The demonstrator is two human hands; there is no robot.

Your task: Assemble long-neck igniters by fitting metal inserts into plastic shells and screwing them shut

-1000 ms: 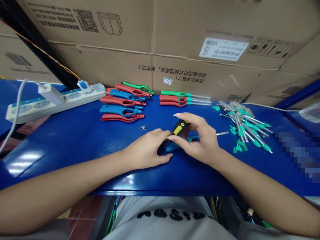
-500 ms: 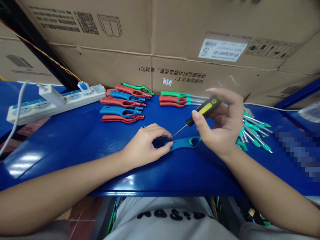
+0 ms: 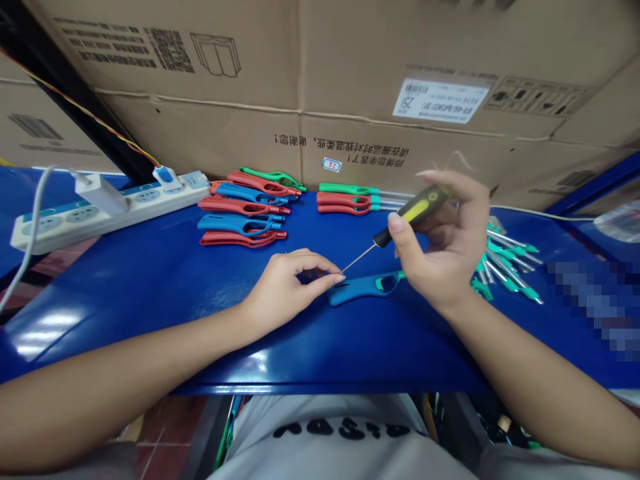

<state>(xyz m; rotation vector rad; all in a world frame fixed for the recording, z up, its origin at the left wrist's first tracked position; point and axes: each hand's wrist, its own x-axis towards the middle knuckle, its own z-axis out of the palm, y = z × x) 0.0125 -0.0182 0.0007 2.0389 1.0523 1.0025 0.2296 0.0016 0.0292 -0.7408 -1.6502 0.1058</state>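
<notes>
My right hand (image 3: 445, 247) is closed round the black and yellow handle of a screwdriver (image 3: 417, 208), whose thin shaft slants down to the left. At the screwdriver's tip, the thumb and fingertips of my left hand (image 3: 287, 287) are pinched together. Whatever tiny piece they may hold is too small to make out. Just below and to the right of that pinch, a blue long-nosed lighter (image 3: 363, 289) lies on the table, with a dark slot in its handle and a green trigger. Its nozzle end runs behind my right hand.
Red, blue and green lighter casings (image 3: 243, 205) lie stacked at the back left, beside a white power strip (image 3: 113, 207). Several lighters with metal nozzles (image 3: 345, 201) rest against the cardboard box (image 3: 240, 127). Silver nozzles with green parts (image 3: 510, 260) are piled at right on the blue table (image 3: 250, 363).
My left fingers have drawn slightly left, off the blue lighter, and pinch tighter at the screwdriver tip. More of the lighter's handle shows. The screwdriver has shifted slightly.
</notes>
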